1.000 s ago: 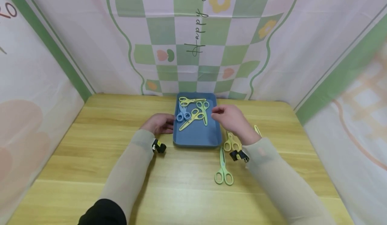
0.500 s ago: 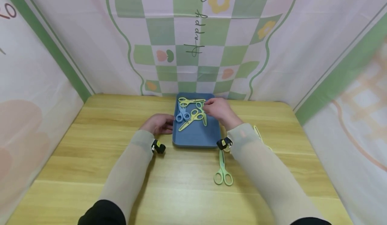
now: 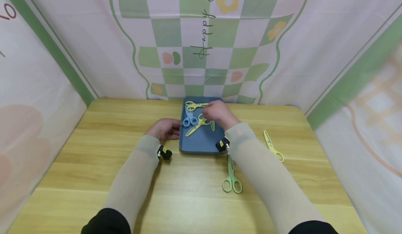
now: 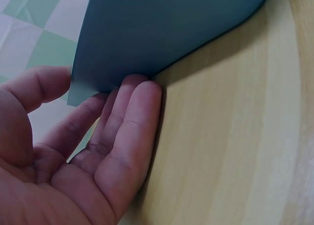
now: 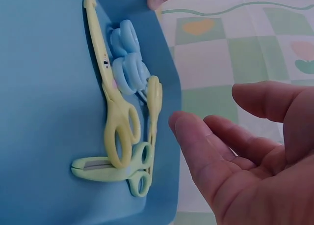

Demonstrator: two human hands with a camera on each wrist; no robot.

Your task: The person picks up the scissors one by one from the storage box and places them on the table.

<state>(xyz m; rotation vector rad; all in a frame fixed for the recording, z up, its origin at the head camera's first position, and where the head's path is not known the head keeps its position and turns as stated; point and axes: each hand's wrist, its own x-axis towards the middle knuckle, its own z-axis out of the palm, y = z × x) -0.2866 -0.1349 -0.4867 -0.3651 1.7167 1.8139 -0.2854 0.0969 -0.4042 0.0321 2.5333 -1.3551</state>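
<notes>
A blue tray [image 3: 198, 146] holds blue safety scissors [image 3: 190, 114], green scissors [image 3: 213, 126], yellow scissors [image 3: 192, 130] in front and another yellow pair [image 3: 197, 105] behind. My left hand [image 3: 164, 127] rests at the tray's left side. In the left wrist view, its thumb meets the rim and its relaxed fingers [image 4: 132, 122] touch the outer wall. Above the tray's back right part is my right hand [image 3: 218, 113], hiding most of the green scissors. The right wrist view shows that hand's fingers [image 5: 194, 141] loosely bent, apart from the scissors, holding nothing.
Green scissors [image 3: 231, 180] lie on the wooden table [image 3: 125, 178] in front of the tray. Farther right are yellow scissors [image 3: 272, 146]. My right forearm crosses between these pairs. A checkered cloth [image 3: 201, 56] hangs right behind the tray.
My right hand has moved left, from the tray's right edge to over the scissors. Its forearm now hides the orange-yellow scissors seen beside the tray earlier. My left hand has stayed put.
</notes>
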